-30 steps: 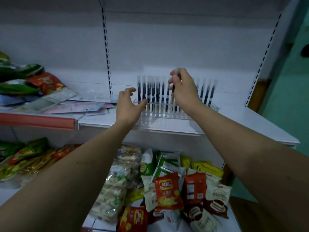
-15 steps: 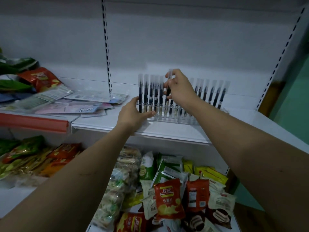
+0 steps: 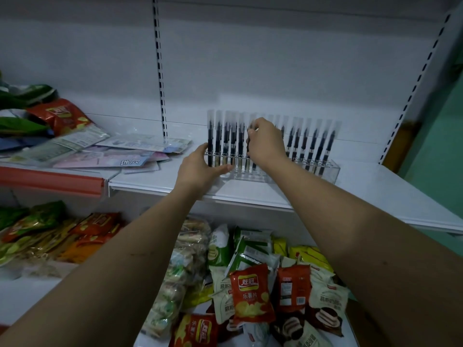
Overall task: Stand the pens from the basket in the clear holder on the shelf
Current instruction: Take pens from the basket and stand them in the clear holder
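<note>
Left hand point(image 3: 200, 169) grips the left end of the clear holder point(image 3: 325, 171) on the shelf point(image 3: 375, 186), while right hand point(image 3: 265, 141) pinches a pen point(image 3: 249, 144) upright among the row.

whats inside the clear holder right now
A row of black pens with clear caps stands upright in the clear holder. The right hand pinches one pen in the middle and hides the slots behind it. The left hand grips the holder's left end, covering that corner.
</note>
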A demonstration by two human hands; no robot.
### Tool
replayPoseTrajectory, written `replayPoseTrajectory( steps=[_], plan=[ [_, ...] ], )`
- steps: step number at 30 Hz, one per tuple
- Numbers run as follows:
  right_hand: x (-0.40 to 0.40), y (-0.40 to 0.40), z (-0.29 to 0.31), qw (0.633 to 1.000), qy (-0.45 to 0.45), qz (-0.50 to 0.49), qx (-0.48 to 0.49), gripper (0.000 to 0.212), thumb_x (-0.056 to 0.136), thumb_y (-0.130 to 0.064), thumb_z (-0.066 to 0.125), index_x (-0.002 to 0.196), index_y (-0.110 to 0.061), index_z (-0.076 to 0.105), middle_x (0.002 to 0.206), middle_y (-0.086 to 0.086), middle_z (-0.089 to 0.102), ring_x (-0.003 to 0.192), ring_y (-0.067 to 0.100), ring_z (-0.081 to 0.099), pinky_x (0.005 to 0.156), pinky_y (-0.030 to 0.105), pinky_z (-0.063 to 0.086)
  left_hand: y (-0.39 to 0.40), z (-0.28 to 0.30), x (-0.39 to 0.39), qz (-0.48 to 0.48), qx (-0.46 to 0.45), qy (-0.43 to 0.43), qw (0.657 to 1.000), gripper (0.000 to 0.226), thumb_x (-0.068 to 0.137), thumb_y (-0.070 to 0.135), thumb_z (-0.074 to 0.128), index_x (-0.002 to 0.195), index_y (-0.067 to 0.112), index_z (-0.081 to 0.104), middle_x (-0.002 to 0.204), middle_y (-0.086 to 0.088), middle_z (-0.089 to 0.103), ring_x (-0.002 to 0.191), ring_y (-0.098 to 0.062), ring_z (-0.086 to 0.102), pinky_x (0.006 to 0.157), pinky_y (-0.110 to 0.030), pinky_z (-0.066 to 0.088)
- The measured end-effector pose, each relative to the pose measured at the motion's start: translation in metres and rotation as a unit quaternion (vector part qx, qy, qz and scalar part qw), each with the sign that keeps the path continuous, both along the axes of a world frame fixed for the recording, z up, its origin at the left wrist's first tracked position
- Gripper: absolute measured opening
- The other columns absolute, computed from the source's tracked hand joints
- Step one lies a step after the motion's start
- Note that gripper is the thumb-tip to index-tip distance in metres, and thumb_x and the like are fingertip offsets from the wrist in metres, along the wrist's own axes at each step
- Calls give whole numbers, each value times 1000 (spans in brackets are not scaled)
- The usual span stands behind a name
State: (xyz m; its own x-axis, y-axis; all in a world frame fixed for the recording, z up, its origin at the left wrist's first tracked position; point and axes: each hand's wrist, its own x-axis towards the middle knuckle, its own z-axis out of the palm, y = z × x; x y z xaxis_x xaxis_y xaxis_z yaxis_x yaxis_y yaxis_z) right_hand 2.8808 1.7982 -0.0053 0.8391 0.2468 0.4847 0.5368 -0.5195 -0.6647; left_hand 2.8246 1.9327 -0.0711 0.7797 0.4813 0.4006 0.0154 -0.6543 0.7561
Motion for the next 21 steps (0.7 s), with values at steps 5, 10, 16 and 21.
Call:
replayPoseTrajectory(
  steps=[5,10,16,21],
  plan=[
    [-5,3,-1,999,-20,-41,-28,15,100,-3,44,98,-1,59,101,15,63,97,30,60,80,38,48,-1,0,-1,-2,-4,0,1000,94,74,46,79,150,18,31,151,-5,40,135,-25,42,106,-37,37],
    [-23,-3,-4,998,2,-49,-42,24,101,-19,50,116,0,55,126,16,55,113,28,53,95,37,43,-2,1,-7,-12,-17,2,1000,101,74,48,79,152,17,23,154,-5,35,137,-25,40,108,-39,36],
    [-67,-30,-14,992,-10,-16,-121,53,103,-34,43,147,-6,35,147,10,43,131,28,45,107,42,39,-16,6,-38,-10,-91,-22,996,79,91,59,50,153,18,22,158,-2,27,143,-24,30,109,-35,30],
    [-106,-53,-32,983,-24,17,-180,56,104,-44,32,151,-13,30,156,6,32,142,26,31,113,42,30,-41,1,-78,-54,-179,-93,978,57,100,50,38,149,20,34,152,2,38,138,-16,36,105,-27,28]
  ],
)
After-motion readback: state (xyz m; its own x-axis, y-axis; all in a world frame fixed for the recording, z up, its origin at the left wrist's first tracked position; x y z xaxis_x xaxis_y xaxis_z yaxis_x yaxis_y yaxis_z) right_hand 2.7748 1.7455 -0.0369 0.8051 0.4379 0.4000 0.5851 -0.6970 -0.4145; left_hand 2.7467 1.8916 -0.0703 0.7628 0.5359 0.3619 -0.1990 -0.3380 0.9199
